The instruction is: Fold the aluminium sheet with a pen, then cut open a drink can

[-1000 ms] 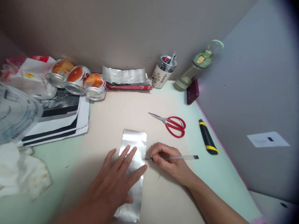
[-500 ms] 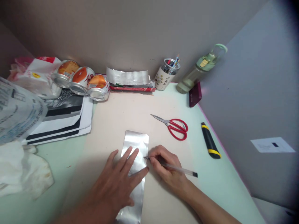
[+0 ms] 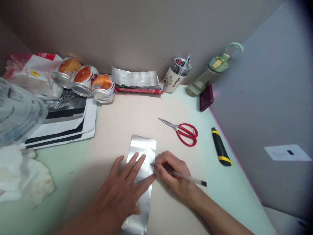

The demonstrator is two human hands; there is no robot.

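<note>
Two bare hands low in the frame, both backs up. Left hand (image 3: 122, 189) at bottom centre: lies flat, fingers spread wide, over one long, shiny metal strip (image 3: 144, 145). Little finger out past the left side, next two fingertips on the metal, pointing finger at the right edge. Right hand (image 3: 177, 173) just to the right, fingers bent. Pinches one clear pen (image 3: 195, 180) with a black end, thumb and pointing finger close to the tip. Tip over the metal strip, near its right edge; back end slanting down to the right. Cannot tell how hard it presses.

Metal strip smooth and thin, with small bends, from the middle of the frame down to the bottom edge.

Right of centre: one pair of scissors (image 3: 187, 125), two red loop handles, pointed blades. Farther right: one black tool (image 3: 219, 145) with two yellow bands.

Upper left: three round cans (image 3: 82, 76), orange and white, silver ends facing out. Top middle: one wavy metal piece (image 3: 134, 78) on something flat and red. Beside that, one cup (image 3: 174, 80) of pencils, too small to count. Upper right: one see-through green bottle (image 3: 207, 76). Left: flat papers (image 3: 65, 129), partly under one crinkly bag (image 3: 21, 114).
</note>
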